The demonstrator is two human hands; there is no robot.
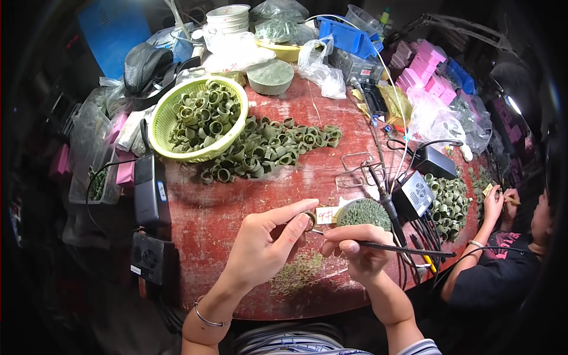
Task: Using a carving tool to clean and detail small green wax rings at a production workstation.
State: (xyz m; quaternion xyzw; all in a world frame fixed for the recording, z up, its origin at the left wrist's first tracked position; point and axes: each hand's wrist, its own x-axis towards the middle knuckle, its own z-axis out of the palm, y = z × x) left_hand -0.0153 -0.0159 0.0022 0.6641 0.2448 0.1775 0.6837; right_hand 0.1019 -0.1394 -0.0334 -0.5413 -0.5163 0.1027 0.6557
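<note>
Over the near middle of the table, my left hand (260, 245) is closed, pinching a small dark green ring (309, 220) between thumb and fingers. The fingers cover part of the ring. My right hand (362, 248) grips a slim pen-like tool (408, 248), whose black rear part reaches out to the right. Its thin metal tip points left and is close to the ring; whether they touch I cannot tell. Just beyond my right hand stands a round, rough green block (363, 214), with a small marked paper tag (325, 215) at its left side.
A yellow-green basket (155, 133) of green rings stands at the far left, with a pile of loose rings (272, 145) beside it. Power boxes (414, 195) and cables lie at right, near another ring pile (448, 204). A co-worker (503, 254) sits at far right.
</note>
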